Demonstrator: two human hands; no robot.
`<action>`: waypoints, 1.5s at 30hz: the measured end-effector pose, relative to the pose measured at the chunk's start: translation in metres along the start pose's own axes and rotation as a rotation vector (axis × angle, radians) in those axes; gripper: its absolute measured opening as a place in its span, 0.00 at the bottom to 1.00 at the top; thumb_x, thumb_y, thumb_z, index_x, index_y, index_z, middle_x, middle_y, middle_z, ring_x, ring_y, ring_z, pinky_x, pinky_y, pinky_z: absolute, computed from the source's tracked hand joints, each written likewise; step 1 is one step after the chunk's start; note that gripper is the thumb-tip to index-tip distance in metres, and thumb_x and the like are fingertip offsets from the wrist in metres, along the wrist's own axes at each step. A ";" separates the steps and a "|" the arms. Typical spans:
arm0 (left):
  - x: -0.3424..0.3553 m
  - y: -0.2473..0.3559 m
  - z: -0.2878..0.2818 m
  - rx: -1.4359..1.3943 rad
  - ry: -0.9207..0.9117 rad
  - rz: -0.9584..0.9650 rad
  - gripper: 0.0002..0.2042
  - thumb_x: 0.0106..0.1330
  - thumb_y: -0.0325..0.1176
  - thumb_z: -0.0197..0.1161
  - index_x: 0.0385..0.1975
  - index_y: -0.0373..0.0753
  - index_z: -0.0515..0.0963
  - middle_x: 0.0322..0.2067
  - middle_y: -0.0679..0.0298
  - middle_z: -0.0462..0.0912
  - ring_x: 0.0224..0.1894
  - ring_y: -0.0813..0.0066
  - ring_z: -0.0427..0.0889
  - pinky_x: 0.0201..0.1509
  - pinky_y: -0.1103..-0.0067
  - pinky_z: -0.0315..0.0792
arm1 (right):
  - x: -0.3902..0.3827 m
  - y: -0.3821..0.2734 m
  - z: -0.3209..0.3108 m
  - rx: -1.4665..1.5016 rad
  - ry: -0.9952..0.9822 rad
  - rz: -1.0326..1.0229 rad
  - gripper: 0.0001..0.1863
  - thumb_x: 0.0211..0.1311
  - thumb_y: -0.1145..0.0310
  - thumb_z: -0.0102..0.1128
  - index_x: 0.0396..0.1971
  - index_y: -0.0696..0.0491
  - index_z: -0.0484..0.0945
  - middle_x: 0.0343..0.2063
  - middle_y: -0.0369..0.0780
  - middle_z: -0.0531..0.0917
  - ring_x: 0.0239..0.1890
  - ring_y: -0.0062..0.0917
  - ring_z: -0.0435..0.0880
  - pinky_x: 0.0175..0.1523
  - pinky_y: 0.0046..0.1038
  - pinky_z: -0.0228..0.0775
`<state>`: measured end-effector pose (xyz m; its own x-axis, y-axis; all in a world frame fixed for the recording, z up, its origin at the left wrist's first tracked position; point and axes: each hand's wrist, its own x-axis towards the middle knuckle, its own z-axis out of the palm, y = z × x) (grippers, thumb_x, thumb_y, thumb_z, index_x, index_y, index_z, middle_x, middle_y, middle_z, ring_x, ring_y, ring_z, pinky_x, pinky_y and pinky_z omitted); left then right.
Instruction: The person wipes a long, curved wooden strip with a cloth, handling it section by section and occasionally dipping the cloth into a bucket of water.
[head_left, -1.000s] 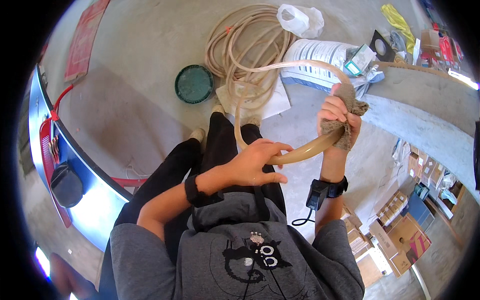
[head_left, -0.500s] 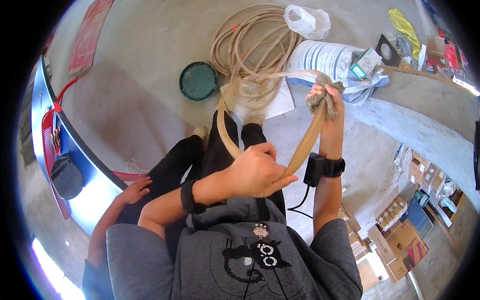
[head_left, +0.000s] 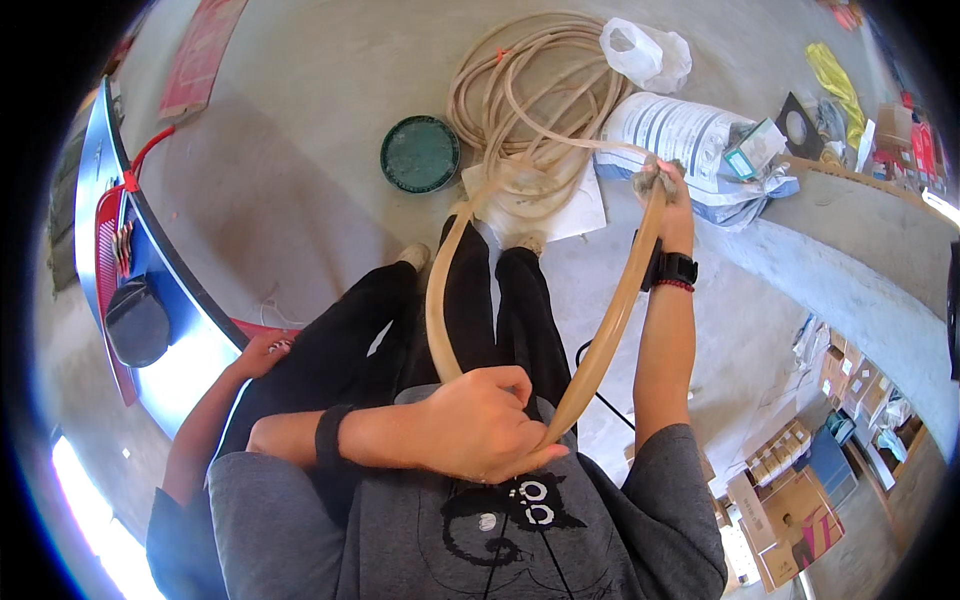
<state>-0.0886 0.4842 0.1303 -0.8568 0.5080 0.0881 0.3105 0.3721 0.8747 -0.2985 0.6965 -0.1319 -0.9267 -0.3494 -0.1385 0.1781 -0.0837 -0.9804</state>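
At six o'clock, the left hand (head_left: 482, 424) has its fingers closed around the tan hose (head_left: 607, 330), seemingly to steady its bend. At two o'clock, the right hand (head_left: 676, 196) grips it through a cloth (head_left: 648, 186), perhaps for shielding the palm; the floor coil (head_left: 512, 95) lies toward one.

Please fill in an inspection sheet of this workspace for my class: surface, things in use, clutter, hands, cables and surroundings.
Surface: grey floor, with a white sheet under part of the hose coil.
Job's things: tan hose, looping between the hands; brownish cloth bunched against it.
Clutter: green round container, plastic bag, printed sack, small box.
Hands: left hand has fingers curled round the hose; right hand grips the cloth.
Cables: black cable near the right forearm; ends unclear.
Surroundings: blue table and another person's hand at left; cardboard box lower right.
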 end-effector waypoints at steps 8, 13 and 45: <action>-0.008 -0.013 -0.016 0.011 -0.057 -0.062 0.19 0.56 0.42 0.56 0.06 0.40 0.67 0.03 0.66 0.61 0.07 0.68 0.61 0.31 0.80 0.66 | -0.001 -0.022 0.009 0.702 0.286 0.548 0.15 0.59 0.67 0.51 0.42 0.60 0.66 0.34 0.40 0.73 0.34 0.22 0.74 0.41 0.20 0.70; 0.000 -0.011 -0.019 0.061 -0.099 -0.058 0.19 0.56 0.41 0.56 0.07 0.40 0.67 0.02 0.66 0.61 0.07 0.68 0.63 0.30 0.81 0.66 | -0.008 -0.003 0.005 0.557 0.238 0.609 0.18 0.52 0.58 0.59 0.35 0.57 0.71 0.28 0.39 0.76 0.27 0.26 0.76 0.33 0.25 0.72; 0.010 -0.086 -0.050 0.266 -0.695 -0.198 0.14 0.52 0.43 0.56 0.14 0.39 0.75 0.12 0.55 0.72 0.18 0.56 0.73 0.22 0.69 0.67 | -0.096 -0.117 0.149 -0.466 -0.949 -0.440 0.25 0.36 0.56 0.67 0.35 0.54 0.70 0.33 0.40 0.74 0.39 0.34 0.72 0.44 0.31 0.61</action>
<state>-0.1444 0.4181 0.0797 -0.4783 0.7509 -0.4554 0.3421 0.6369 0.6909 -0.1809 0.6012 0.0174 -0.2197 -0.9555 0.1969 -0.4229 -0.0885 -0.9018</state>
